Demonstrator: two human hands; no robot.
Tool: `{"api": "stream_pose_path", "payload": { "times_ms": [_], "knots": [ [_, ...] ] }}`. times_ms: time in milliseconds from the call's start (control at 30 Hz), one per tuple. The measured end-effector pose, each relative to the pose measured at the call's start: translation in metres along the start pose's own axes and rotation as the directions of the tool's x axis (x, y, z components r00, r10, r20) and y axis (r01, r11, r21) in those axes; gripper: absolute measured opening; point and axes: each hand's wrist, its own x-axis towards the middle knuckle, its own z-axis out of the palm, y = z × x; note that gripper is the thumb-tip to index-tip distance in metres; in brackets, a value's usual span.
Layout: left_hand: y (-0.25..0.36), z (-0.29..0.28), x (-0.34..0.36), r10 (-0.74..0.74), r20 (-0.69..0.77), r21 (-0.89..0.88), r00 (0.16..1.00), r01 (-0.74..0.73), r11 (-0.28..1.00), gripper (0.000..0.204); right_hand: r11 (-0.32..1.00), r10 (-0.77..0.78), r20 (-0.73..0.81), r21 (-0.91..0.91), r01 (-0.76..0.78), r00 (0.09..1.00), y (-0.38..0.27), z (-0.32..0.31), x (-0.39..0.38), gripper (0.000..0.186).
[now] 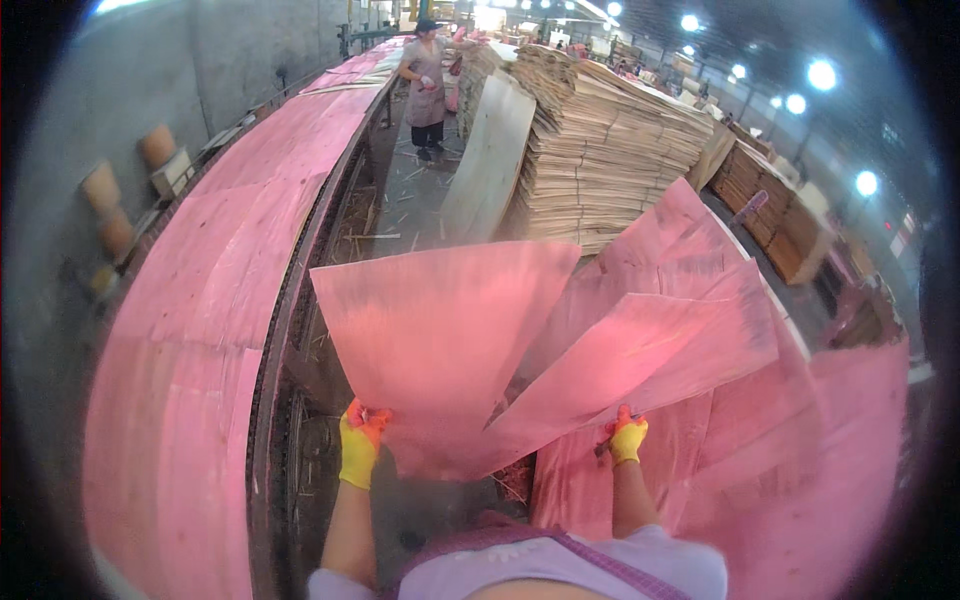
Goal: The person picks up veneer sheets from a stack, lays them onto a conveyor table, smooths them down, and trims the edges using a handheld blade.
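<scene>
A large, thin pink-coated wood veneer sheet spans the space in front of me, split from its near edge into two flaring parts. My left hand, in a yellow glove with orange-pink fingers, is closed on its near left corner. In a matching glove, my right hand pinches the near edge on the right side. The sheet's right part overlaps a stack of pink veneer sheets lying to my right. Beside the right fingers is a small dark patch I cannot make out.
A long conveyor line runs along my left, covered with pink veneer sheets. Ahead stand a tall stack of bare veneer and a leaning pale sheet. Another person in an apron stands in the aisle among wood scraps.
</scene>
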Motion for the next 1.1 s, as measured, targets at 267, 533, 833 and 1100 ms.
{"api": "stream_pose_path", "payload": {
  "times_ms": [267,533,833,1100],
  "knots": [
    [-0.012,-0.02,-0.003,-0.023,-0.087,0.024,0.996,0.025,0.999,0.039,0.999,0.038,0.017,0.022,-0.038,0.999,-0.001,0.008,-0.006,0.033],
    [0.009,-0.004,-0.023,-0.032,-0.043,0.047,0.999,0.034,0.998,0.036,0.996,0.079,-0.073,0.056,-0.075,0.994,0.011,-0.005,0.001,0.034],
    [0.012,0.005,-0.023,-0.067,-0.024,0.13,0.997,0.07,0.989,0.03,0.975,-0.17,-0.121,0.124,0.185,0.978,0.046,-0.027,0.024,0.025],
    [0.02,0.006,-0.034,-0.076,-0.032,0.176,0.997,0.08,0.981,0.025,0.991,-0.003,-0.008,0.133,0.004,1.0,0.007,-0.026,-0.013,0.024]
  ]
}}
